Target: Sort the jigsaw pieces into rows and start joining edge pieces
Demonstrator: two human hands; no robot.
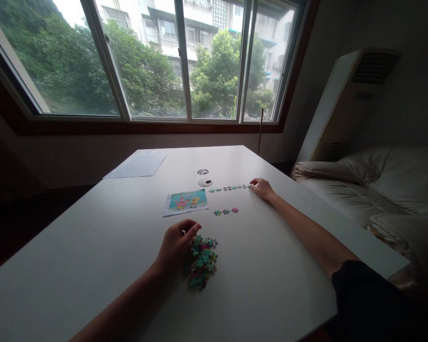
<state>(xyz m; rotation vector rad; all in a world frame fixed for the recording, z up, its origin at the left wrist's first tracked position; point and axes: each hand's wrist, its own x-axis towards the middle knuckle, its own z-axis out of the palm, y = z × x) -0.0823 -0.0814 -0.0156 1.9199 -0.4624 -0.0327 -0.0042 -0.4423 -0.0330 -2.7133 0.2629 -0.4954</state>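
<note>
Right hand (263,189) is touching a likely light, stiff, edge-pinchable jigsaw piece (248,186), left hand (176,240) is curling beside the puzzle pile (204,260), both grips unclear!

Multicoloured puzzle pieces (204,259) lie heaped, a short row (226,211) and longer row (234,188) beyond.

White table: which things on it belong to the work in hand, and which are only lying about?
Belonging, it seems:
puzzle pile, beside left hand
long row of pieces, right hand at its end
short row of three pieces
cartoon picture

Probably just lying about:
paper sheet
two round things, unclear what
</note>
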